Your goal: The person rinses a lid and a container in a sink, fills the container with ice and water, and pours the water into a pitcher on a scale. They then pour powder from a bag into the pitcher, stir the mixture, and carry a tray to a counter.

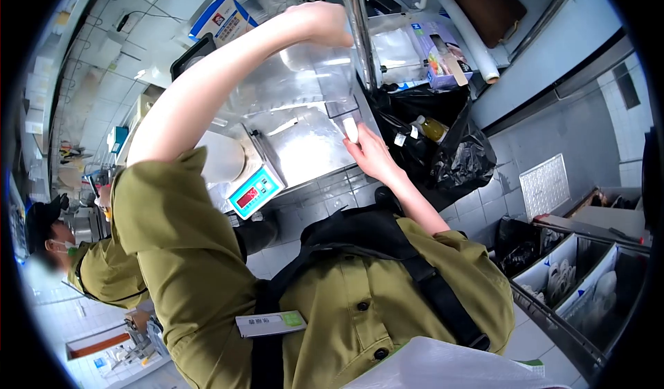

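My left hand (326, 22) reaches far forward, bent at the wrist, over a large clear plastic bin (294, 78) and close beside a metal post. Its fingers are hidden behind the hand. My right hand (373, 155) is at the right edge of the metal worktop (308, 150), closed around a small white oblong piece (351, 130) at the near corner of the clear plastic. A digital scale (256, 191) with a blue panel and lit red digits sits at the near left of the bin. A whitish round tub (223, 158) stands on the scale.
A black bin bag (467, 155) holding a yellow bottle (434, 130) hangs right of the worktop. The metal post (358, 33) rises at its corner. A purple box (443, 53) and white roll (470, 36) lie on the right shelf. Another person (104, 271) stands at left.
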Action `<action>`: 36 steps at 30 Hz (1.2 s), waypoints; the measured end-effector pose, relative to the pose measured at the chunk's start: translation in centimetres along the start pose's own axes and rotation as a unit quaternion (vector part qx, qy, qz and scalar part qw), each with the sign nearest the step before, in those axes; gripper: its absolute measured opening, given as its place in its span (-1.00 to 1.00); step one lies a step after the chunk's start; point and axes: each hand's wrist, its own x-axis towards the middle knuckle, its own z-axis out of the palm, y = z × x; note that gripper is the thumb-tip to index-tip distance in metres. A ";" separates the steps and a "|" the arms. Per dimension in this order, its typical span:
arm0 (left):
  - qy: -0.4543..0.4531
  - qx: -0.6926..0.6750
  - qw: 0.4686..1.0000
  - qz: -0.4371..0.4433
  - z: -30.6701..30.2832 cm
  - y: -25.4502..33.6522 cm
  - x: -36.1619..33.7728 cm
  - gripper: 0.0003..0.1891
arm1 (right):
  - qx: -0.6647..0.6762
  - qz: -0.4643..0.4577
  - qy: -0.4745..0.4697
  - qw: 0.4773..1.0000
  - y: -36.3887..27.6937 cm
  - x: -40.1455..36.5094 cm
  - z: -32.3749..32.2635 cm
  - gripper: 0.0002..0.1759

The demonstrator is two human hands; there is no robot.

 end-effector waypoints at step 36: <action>0.287 -0.627 0.661 -0.295 21.4 -6.7 -15.9 -0.62 | -0.245 0.109 -0.307 0.913 -6.4 1.0 -7.2 -0.56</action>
